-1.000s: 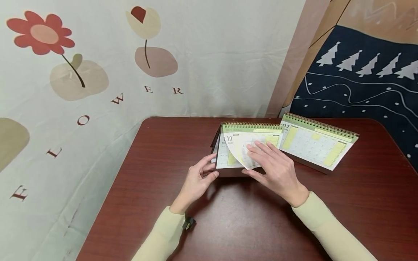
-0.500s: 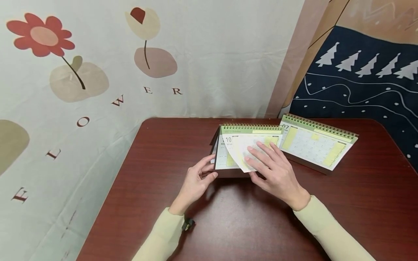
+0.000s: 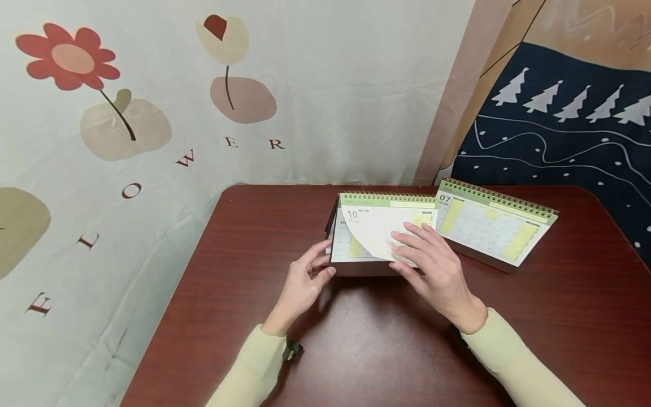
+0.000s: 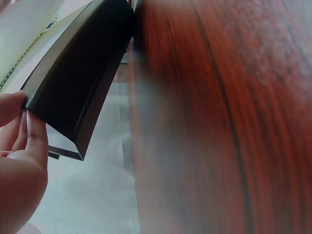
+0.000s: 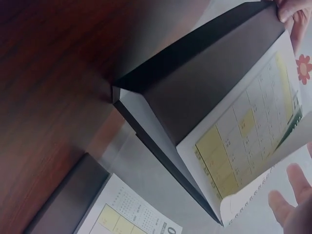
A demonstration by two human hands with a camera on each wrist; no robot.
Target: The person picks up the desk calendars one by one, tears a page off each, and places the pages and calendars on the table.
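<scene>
Tabletop (image 3: 366, 350): right hand (image 3: 438, 276) perhaps touching page (image 3: 376, 229).

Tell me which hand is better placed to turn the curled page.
Probably the right hand: it is at the curled page, while the left hand grips the calendar by its left side.

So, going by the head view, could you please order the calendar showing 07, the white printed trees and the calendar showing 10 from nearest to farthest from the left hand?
1. Calendar showing 10: nearest, its left edge held by the left hand.
2. Calendar showing 07: farther right, past the first calendar.
3. White printed trees: farthest, upper right of the picture.
</scene>
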